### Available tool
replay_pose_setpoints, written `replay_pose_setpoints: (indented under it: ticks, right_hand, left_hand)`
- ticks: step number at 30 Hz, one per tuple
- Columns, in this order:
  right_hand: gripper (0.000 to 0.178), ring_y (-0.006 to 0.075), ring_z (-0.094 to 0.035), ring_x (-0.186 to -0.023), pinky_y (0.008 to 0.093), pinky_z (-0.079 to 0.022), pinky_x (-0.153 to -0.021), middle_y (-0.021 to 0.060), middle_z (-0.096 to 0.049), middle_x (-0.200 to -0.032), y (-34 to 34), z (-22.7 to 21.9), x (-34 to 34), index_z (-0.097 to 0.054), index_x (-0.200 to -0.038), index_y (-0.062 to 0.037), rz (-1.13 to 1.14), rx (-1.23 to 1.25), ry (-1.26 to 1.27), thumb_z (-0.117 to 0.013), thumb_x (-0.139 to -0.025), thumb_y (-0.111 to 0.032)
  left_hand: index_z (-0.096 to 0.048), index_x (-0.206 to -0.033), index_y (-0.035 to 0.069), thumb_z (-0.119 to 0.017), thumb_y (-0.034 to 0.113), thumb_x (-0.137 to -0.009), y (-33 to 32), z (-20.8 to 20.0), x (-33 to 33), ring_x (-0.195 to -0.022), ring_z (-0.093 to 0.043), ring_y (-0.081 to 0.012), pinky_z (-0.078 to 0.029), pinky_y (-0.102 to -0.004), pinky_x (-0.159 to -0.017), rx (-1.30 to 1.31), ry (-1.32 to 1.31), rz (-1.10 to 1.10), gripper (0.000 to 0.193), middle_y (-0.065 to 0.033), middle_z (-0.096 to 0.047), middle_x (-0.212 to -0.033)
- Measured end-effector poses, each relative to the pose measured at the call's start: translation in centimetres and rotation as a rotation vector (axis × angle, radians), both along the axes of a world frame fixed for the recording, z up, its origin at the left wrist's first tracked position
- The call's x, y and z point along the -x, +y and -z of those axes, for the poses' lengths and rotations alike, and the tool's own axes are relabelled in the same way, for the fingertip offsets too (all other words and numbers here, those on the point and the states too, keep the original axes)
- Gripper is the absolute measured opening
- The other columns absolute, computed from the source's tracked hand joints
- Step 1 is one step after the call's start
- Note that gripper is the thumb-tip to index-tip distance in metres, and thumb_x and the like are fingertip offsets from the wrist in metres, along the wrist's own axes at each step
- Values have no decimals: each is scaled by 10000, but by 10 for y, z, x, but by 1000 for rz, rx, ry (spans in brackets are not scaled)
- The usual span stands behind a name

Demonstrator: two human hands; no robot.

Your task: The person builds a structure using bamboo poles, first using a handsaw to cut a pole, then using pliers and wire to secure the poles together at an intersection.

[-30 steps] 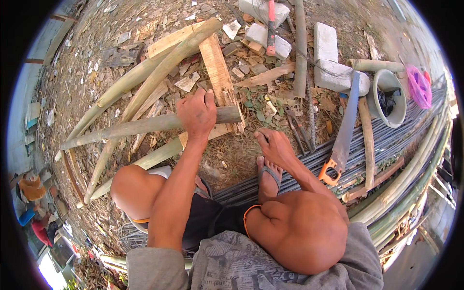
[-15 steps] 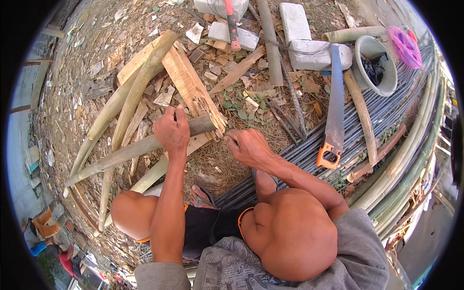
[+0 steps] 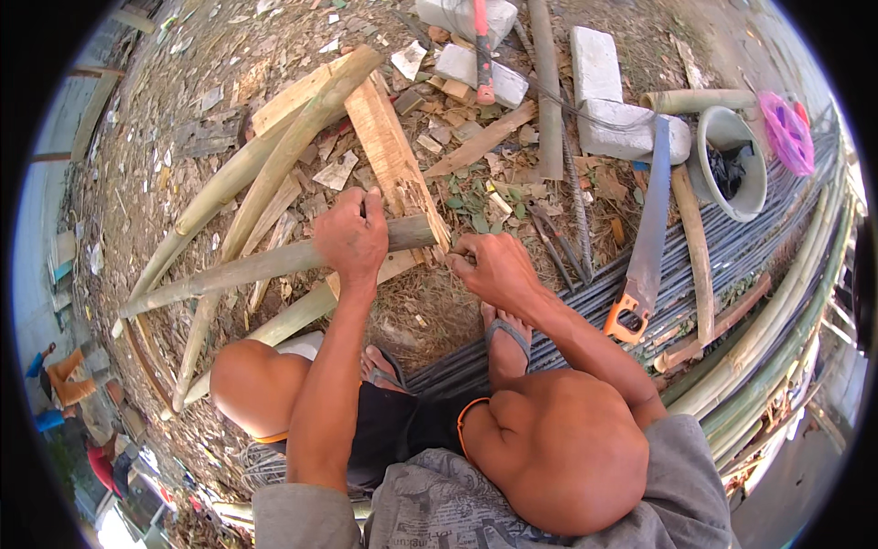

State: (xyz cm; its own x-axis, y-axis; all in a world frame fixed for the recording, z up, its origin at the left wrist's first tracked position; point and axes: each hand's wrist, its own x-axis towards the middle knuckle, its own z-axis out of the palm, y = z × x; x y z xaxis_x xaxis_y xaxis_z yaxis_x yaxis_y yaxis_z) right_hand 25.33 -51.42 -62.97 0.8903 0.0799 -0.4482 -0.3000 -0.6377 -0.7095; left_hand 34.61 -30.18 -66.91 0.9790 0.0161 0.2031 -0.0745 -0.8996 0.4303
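Though dim — perhaps plastic (image 3: 729, 171) inside bucket (image 3: 748, 196)

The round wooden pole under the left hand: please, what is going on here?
A person's left hand lies across the round wooden pole, fingers curled; whether it grips is unclear. The right hand, also curled, is near the pole's end and a splintered board; anything inside it is hidden. An orange-handled saw lies to the right, partly over dark rods.

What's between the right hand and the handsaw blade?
Head view: between right hand and handsaw blade lie pincers, a ribbed steel bar and some of the bundled steel rods.
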Motion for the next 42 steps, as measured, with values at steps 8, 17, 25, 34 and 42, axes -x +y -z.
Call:
replay_pose_setpoints:
  ticks: [8, 17, 25, 34, 42]
  right_hand:
    - [319, 437, -731, -742, 528, -560, -703, 232, -743, -792, -15, -5, 4, -796, -1195, -76, -204, 238, -172, -766, -955, -284]
    - [802, 325, -700, -672, 473, -537, -659, 150, -693, -725, 24, 20, -8, -625, -1447, -40, -64, 135, -106, -944, -817, -419]
    - [665, 458, -755, -774, 559, -593, -726, 217, -761, -797, 23, 39, -4, -661, -1415, -155, -32, 99, -276, -904, -845, -396]
    - [773, 477, -747, -734, 581, -595, -738, 245, -742, -751, 21, 22, 7, -564, -1521, -119, -82, 194, -107, -837, -878, -449]
    - [832, 429, -722, -1166, 522, -566, -994, 287, -730, -1245, -26, -2, -59, -542, -1550, -98, -239, 8, -173, -851, -870, -464]
  left_hand:
    - [-631, -749, 77, -734, 292, -957, -2, -12, 2, -654, -654, -388, -485, -499, -727, 1, -74, 66, 316, -149, -629, -625]
    - [-678, -792, 76, -723, 322, -970, 4, -18, 6, -643, -637, -443, -485, -528, -700, 133, 10, 39, 307, -179, -637, -623]
    - [-691, -816, 77, -726, 339, -980, -3, -19, 22, -641, -658, -422, -486, -531, -705, 92, -29, 44, 311, -175, -621, -592]
    - [-667, -795, 88, -734, 322, -991, -11, -7, 26, -594, -646, -421, -480, -528, -658, 28, -105, 34, 313, -159, -611, -568]
    - [-656, -794, 93, -721, 339, -996, 5, -6, 24, -606, -629, -433, -468, -548, -666, -38, -65, 2, 325, -156, -625, -591]
